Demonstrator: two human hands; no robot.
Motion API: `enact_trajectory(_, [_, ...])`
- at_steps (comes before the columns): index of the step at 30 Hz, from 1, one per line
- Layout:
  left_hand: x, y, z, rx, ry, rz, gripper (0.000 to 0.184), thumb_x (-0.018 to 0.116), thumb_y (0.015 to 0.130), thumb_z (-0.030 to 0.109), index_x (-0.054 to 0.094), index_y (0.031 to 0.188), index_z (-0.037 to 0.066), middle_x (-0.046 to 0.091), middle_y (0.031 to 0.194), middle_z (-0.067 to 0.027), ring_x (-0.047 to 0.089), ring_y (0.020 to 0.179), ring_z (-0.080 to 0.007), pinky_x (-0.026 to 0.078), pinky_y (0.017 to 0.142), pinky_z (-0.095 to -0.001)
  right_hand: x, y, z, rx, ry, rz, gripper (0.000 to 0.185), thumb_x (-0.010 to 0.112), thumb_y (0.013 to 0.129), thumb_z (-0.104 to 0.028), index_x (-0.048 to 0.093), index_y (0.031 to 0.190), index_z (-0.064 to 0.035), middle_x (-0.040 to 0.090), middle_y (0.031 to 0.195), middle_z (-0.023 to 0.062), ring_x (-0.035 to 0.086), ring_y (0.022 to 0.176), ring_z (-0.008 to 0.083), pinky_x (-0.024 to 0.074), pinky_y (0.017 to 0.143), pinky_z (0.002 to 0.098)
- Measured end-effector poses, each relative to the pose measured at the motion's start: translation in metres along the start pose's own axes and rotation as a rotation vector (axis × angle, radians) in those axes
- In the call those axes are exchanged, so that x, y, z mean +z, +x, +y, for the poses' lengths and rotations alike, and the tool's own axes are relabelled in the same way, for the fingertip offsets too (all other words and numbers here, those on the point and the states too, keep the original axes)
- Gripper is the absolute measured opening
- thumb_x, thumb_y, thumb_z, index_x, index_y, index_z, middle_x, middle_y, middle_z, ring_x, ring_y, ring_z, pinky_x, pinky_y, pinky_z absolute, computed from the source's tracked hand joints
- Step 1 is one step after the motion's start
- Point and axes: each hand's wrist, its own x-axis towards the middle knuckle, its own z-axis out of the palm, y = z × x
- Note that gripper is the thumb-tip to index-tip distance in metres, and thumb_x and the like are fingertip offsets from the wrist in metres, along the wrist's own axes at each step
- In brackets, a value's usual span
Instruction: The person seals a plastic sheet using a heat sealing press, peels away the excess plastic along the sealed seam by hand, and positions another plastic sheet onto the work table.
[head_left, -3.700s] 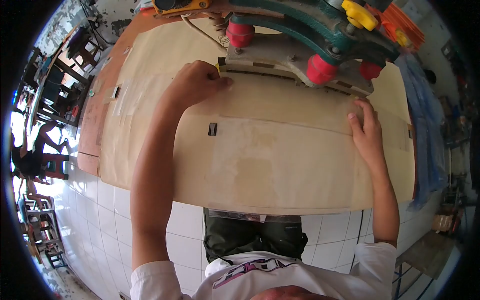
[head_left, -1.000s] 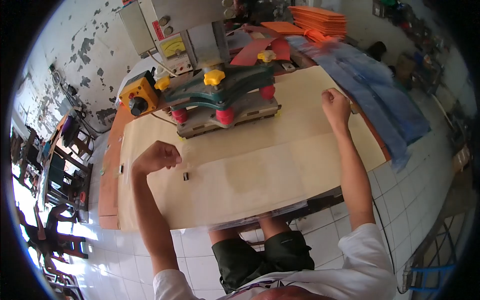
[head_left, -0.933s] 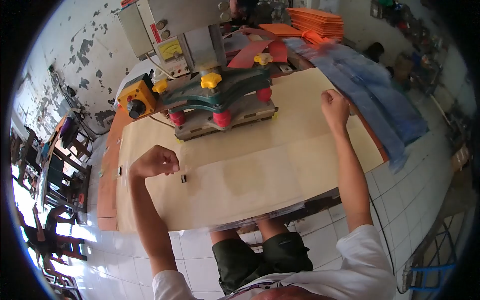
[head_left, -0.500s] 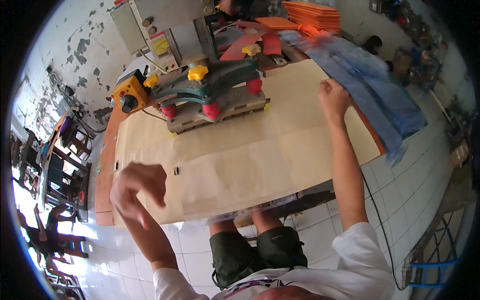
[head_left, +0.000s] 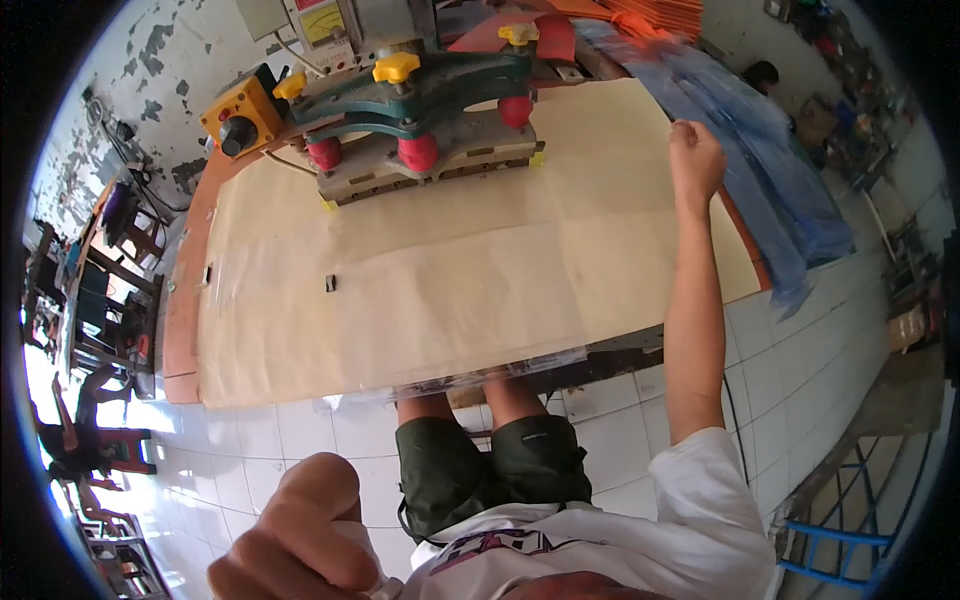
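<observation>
My right hand (head_left: 697, 162) is closed, at the right edge of a broad tan sheet (head_left: 450, 290) on the table, beside blue plastic film (head_left: 740, 150). Whatever its curled fingers may hold is hidden. My left hand (head_left: 285, 555) is bent back close to the camera at the bottom left, off the table. Its fingers are too hidden to read. Above the back of the sheet stands a press head (head_left: 415, 100) with yellow knobs, red cylinders and a metal block under it. Two small dark pieces lie on the sheet, one at its left edge and another (head_left: 331, 284) further in.
A yellow control box (head_left: 242, 115) with a black dial sits left of the press. Stacked orange sheets (head_left: 660, 15) are at the back right. A blue metal frame (head_left: 840, 535) stands at the lower right. Other people are visible in the left and right background.
My left hand has swung from over the sheet's left front down toward my body. My right hand has shifted slightly right, still closed. The view has tilted downward.
</observation>
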Motion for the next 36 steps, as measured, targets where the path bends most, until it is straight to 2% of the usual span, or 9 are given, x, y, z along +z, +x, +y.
enact_trajectory(10, [-0.010,-0.014,0.002,-0.118,-0.007,-0.012,0.039,0.069,0.093,0.045,0.063,0.132,0.044,0.053,0.062,0.0039,0.041,0.064,-0.0157,0.030,0.064,-0.0319,-0.002,0.011,0.015,0.019,0.070,0.087,0.032,0.062,0.088,-0.035,0.077,0.097,-0.0096,0.075,0.092,0.0152,0.071,0.087,0.0367,0.0549,0.077,0.0437])
enact_trajectory(12, [-0.014,-0.031,0.002,-0.083,0.047,0.088,0.028,0.077,0.083,0.051,0.066,0.101,0.032,0.060,0.062,0.0037,0.048,0.055,-0.0141,0.032,0.059,-0.0287,-0.001,0.013,0.019,0.021,0.095,0.111,0.031,0.062,0.087,-0.035,0.077,0.097,-0.0098,0.075,0.092,0.0148,0.071,0.087,0.0366,0.0549,0.077,0.0436])
enact_trajectory(13, [-0.018,-0.037,0.001,-0.049,0.101,0.186,0.041,0.085,0.073,0.057,0.068,0.070,0.020,0.066,0.062,0.0034,0.056,0.045,-0.0124,0.034,0.054,-0.0256,-0.004,0.013,0.019,0.014,0.093,0.122,0.031,0.062,0.087,-0.035,0.077,0.098,-0.0103,0.075,0.091,0.0146,0.071,0.087,0.0362,0.0549,0.077,0.0437])
enact_trajectory(14, [-0.027,-0.041,-0.002,-0.049,0.101,0.185,0.041,0.085,0.073,0.057,0.068,0.070,0.020,0.066,0.062,0.0034,0.056,0.045,-0.0124,0.034,0.054,-0.0256,-0.006,0.013,0.018,0.007,0.093,0.133,0.030,0.063,0.087,-0.035,0.077,0.098,-0.0108,0.075,0.091,0.0144,0.071,0.086,0.0359,0.0550,0.076,0.0437])
enact_trajectory(16, [-0.052,-0.043,-0.011,-0.216,0.188,-0.113,0.039,0.078,0.088,0.039,0.065,0.062,0.013,0.062,0.052,0.0009,0.051,0.038,-0.0121,0.031,0.044,-0.0299,-0.005,0.014,0.022,0.004,0.104,0.140,0.030,0.063,0.087,-0.034,0.078,0.098,-0.0111,0.075,0.091,0.0144,0.072,0.086,0.0356,0.0551,0.076,0.0437])
enact_trajectory(18, [-0.076,-0.060,-0.010,-0.367,0.237,-0.091,0.040,0.078,0.087,0.035,0.062,0.058,0.011,0.060,0.050,0.0010,0.051,0.038,-0.0129,0.032,0.045,-0.0305,-0.005,0.017,0.026,0.001,0.116,0.143,0.029,0.063,0.086,-0.034,0.078,0.098,-0.0115,0.075,0.091,0.0145,0.072,0.086,0.0353,0.0552,0.076,0.0436])
enact_trajectory(25, [-0.157,-0.111,0.014,-0.910,0.774,0.283,0.029,0.068,0.092,0.023,0.060,0.074,0.000,0.059,0.065,-0.0073,0.047,0.056,-0.0076,0.033,0.051,-0.0240,-0.014,0.016,0.020,0.032,0.080,0.147,0.028,0.063,0.086,-0.033,0.078,0.096,-0.0128,0.075,0.090,0.0139,0.072,0.086,0.0342,0.0550,0.076,0.0430])
enact_trajectory(31, [-0.218,-0.140,0.014,-1.096,1.109,0.460,0.029,0.065,0.098,0.026,0.065,0.083,0.001,0.049,0.063,0.0057,0.041,0.057,-0.0023,0.031,0.052,-0.0215,-0.010,0.016,0.024,-0.008,0.111,0.137,0.028,0.063,0.086,-0.032,0.078,0.097,-0.0113,0.075,0.090,0.0140,0.072,0.084,0.0332,0.0550,0.075,0.0413])
enact_trajectory(36, [-0.231,-0.156,0.012,-1.180,1.054,0.507,0.024,0.068,0.097,0.023,0.066,0.085,0.003,0.048,0.066,0.0086,0.039,0.059,-0.0005,0.029,0.053,-0.0215,-0.012,0.013,0.019,-0.028,0.141,0.131,0.029,0.063,0.087,-0.031,0.078,0.098,-0.0089,0.075,0.092,0.0137,0.073,0.086,0.0304,0.0546,0.075,0.0407])
